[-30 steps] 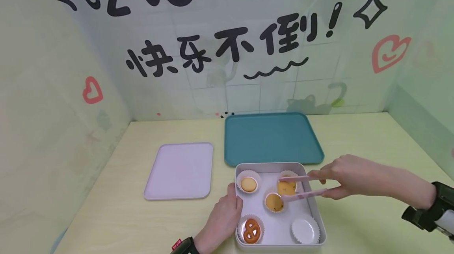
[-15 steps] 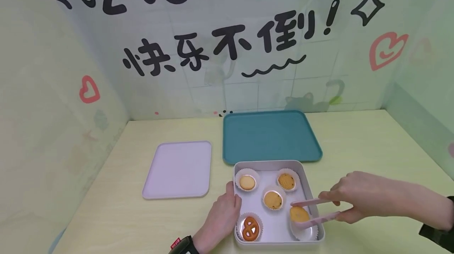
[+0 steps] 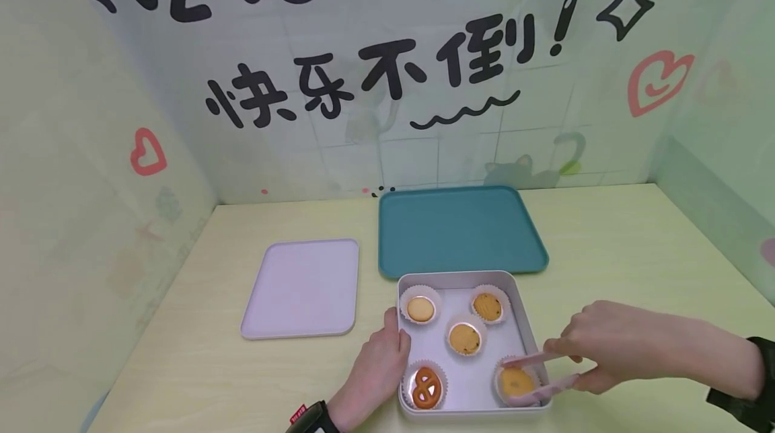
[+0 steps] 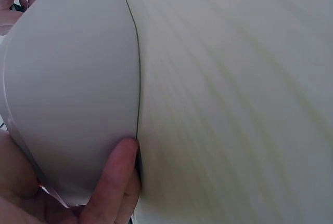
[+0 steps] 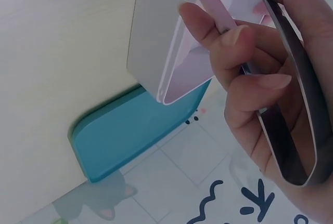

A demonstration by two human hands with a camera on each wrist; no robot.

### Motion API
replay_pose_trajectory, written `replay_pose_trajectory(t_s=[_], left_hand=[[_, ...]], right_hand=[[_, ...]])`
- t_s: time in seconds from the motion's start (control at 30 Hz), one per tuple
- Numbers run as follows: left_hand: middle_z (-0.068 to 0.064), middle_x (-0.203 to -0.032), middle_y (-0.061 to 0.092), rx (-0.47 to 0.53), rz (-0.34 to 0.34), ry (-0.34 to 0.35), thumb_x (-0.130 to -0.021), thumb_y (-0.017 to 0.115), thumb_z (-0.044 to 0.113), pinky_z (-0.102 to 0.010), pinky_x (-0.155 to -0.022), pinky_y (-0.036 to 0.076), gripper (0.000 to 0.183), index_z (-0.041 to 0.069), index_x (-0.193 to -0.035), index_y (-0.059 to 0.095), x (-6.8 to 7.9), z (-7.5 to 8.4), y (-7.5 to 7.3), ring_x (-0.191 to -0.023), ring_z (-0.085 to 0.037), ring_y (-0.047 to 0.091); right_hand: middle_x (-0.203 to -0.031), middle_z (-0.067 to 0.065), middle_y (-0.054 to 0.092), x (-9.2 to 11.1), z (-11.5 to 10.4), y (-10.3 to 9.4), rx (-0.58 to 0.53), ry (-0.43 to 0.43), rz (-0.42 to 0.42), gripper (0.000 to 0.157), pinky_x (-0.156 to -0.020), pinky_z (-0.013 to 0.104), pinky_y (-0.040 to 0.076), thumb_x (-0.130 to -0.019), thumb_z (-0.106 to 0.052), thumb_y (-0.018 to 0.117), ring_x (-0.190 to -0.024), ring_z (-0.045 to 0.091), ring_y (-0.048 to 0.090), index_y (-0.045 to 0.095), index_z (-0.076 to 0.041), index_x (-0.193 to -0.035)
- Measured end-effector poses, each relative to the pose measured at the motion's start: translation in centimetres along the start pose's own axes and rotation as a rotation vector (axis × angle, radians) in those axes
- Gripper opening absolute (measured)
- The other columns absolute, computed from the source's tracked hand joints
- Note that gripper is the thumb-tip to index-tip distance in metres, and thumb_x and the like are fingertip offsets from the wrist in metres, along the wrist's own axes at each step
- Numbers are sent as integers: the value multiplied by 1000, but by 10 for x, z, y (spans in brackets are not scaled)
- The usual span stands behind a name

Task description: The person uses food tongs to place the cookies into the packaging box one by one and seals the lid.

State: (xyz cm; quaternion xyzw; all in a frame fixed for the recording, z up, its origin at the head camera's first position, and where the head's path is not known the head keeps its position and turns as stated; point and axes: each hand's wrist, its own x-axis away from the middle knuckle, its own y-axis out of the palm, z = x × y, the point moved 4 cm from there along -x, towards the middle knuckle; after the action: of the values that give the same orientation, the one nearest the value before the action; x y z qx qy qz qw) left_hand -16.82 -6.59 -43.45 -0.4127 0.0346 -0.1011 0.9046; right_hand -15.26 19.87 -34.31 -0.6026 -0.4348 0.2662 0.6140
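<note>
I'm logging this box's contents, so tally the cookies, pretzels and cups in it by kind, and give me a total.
Cookies: 4, one of them between the tips of the tongs
Pretzel: 1
White fluted cups: 5
Total: 10

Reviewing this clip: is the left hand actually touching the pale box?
Touching. The left wrist view shows the left hand's fingers laid against the pale box's outer wall.
</note>
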Motion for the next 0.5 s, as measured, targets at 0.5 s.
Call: replay_pose_trajectory(t_s=[0.5], left_hand=[[-24,-83,63,9,15,25,-96,37,13,-41,-53,45,36,-7,-126,37,0,1,0,-68,-28,62]], right_hand=[[-55,-16,45,-12,-8,-1,191,-18,50,24,-42,19,28,-68,-34,76,-43,0,29,65,-21,-85]])
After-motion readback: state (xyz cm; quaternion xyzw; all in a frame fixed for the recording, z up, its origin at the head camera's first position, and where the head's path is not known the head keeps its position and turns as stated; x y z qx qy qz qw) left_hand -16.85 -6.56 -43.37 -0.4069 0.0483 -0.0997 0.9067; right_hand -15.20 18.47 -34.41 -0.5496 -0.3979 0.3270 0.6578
